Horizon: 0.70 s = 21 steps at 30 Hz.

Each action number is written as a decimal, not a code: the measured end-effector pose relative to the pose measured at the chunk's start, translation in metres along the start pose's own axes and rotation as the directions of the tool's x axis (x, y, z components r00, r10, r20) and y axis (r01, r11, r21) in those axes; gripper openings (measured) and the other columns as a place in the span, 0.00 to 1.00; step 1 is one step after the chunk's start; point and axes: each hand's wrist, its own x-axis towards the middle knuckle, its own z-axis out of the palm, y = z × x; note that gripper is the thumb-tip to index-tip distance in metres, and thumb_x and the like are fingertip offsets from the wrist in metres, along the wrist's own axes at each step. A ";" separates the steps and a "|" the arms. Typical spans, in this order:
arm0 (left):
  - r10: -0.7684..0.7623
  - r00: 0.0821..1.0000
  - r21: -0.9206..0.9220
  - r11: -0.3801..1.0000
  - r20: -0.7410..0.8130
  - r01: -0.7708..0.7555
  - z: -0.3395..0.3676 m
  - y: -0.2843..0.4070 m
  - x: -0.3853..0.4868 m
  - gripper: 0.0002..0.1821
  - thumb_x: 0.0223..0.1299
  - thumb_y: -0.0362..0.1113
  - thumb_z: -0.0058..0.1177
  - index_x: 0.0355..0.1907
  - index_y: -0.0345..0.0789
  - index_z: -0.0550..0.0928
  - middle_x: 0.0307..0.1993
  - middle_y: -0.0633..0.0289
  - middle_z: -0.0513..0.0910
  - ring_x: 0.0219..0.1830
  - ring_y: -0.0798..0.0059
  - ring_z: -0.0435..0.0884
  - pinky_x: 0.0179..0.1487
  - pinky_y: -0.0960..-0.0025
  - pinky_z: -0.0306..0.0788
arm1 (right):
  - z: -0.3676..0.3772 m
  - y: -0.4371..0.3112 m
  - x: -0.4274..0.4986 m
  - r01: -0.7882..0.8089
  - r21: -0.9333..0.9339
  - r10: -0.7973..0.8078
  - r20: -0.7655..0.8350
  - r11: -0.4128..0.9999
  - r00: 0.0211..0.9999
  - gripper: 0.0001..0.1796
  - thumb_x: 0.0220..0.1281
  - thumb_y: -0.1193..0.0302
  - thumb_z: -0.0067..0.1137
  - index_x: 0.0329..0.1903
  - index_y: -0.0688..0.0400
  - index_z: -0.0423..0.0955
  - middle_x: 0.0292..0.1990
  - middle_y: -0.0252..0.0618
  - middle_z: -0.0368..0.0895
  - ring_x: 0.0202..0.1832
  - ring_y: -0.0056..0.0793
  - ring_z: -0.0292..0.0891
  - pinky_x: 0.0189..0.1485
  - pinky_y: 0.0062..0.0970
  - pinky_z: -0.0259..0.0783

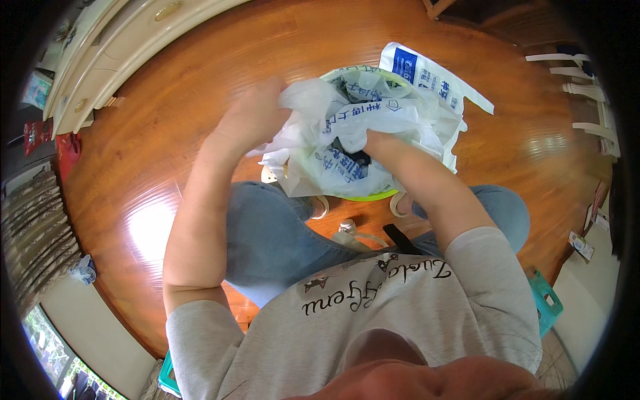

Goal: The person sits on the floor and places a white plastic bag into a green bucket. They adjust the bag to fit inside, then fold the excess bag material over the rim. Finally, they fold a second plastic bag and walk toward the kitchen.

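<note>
Between my knees stands a light-green rimmed basin or bucket, heaped with white translucent plastic bags that bear blue writing. My left hand, blurred by motion, grips a crumpled white bag at the left side of the heap. My right hand reaches in among the bags from the right. Its wrist shows, but plastic covers the fingers, so their grip is hidden. Something dark peeks out between the bags near that wrist. A flat white and blue bag hangs over the far right rim onto the floor.
Glossy wooden floor surrounds the basin. A cream drawer cabinet stands at the far left, with red packets beside it. Parts of a turquoise plastic stool show beside me. A white-capped object is between my feet.
</note>
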 end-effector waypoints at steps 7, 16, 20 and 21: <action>0.026 0.994 0.049 0.998 0.107 -0.032 -0.005 -0.027 0.024 0.16 0.57 0.40 0.55 0.44 0.31 0.78 0.20 0.64 0.76 0.20 0.80 0.73 0.22 0.72 0.65 | 0.001 -0.021 0.053 0.022 0.095 -0.022 0.003 0.995 1.000 0.15 0.56 0.65 0.54 0.44 0.59 0.80 0.45 0.48 0.81 0.46 0.42 0.78 0.47 0.35 0.73; -0.269 0.908 0.018 0.960 0.322 0.278 -0.027 -0.021 0.022 0.16 0.56 0.44 0.56 0.35 0.31 0.80 0.21 0.59 0.77 0.22 0.71 0.74 0.25 0.67 0.67 | -0.002 -0.025 0.037 0.135 0.011 -0.135 0.155 0.991 0.979 0.16 0.56 0.64 0.55 0.44 0.58 0.80 0.45 0.48 0.81 0.45 0.41 0.78 0.47 0.35 0.73; -0.244 0.893 0.070 0.969 0.378 0.235 -0.032 -0.034 0.017 0.12 0.53 0.40 0.56 0.33 0.32 0.79 0.19 0.62 0.74 0.19 0.76 0.71 0.21 0.72 0.64 | -0.022 -0.005 -0.029 0.298 -0.126 -0.246 0.319 0.946 0.915 0.16 0.56 0.64 0.55 0.45 0.58 0.80 0.45 0.48 0.81 0.45 0.41 0.78 0.47 0.35 0.73; -0.262 0.885 0.117 0.965 0.385 0.234 -0.031 -0.039 0.017 0.12 0.51 0.40 0.57 0.33 0.32 0.79 0.19 0.61 0.74 0.19 0.76 0.71 0.21 0.73 0.64 | -0.037 0.005 -0.040 0.312 -0.148 -0.255 0.313 0.938 0.915 0.16 0.56 0.64 0.55 0.45 0.57 0.80 0.45 0.48 0.81 0.45 0.41 0.78 0.47 0.35 0.73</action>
